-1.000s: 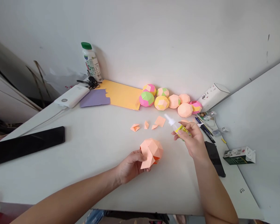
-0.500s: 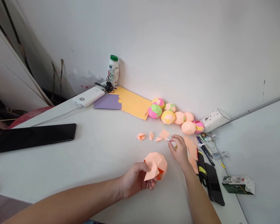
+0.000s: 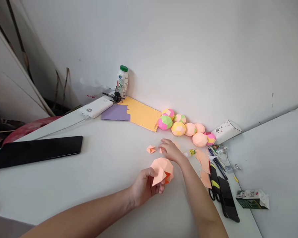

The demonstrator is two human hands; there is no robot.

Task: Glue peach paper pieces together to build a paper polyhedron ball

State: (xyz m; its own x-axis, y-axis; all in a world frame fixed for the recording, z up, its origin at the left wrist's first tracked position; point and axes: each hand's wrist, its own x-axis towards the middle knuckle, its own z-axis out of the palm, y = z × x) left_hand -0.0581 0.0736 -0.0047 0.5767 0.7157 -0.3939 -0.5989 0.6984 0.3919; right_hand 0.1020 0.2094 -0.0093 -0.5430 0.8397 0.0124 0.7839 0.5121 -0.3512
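Note:
My left hand (image 3: 142, 185) is closed around a faceted peach paper ball (image 3: 167, 163), its thumb pressing on a loose flap. An orange inside shows through a gap in the ball's side. Above the ball, my right hand (image 3: 172, 151) reaches over the table with fingers apart, its tips at a small folded peach paper piece (image 3: 161, 150). Whether they touch it I cannot tell. To the left of that lies another folded paper piece (image 3: 151, 149). A small glue bottle (image 3: 189, 153) with a yellow-green end rests beside my right wrist. Part of a peach paper square is hidden behind this hand.
Several finished paper balls (image 3: 178, 129) line the wall. Peach paper scraps (image 3: 203, 160), scissors (image 3: 215, 181), pens and a black phone (image 3: 228, 200) lie at right. A long black device (image 3: 37, 150), power bank (image 3: 96, 107), keys and bottle (image 3: 123, 81) are at left.
My right hand has let go of the glue bottle, which now lies on the table, and has moved left to the small folded pieces. My left hand still holds the paper ball.

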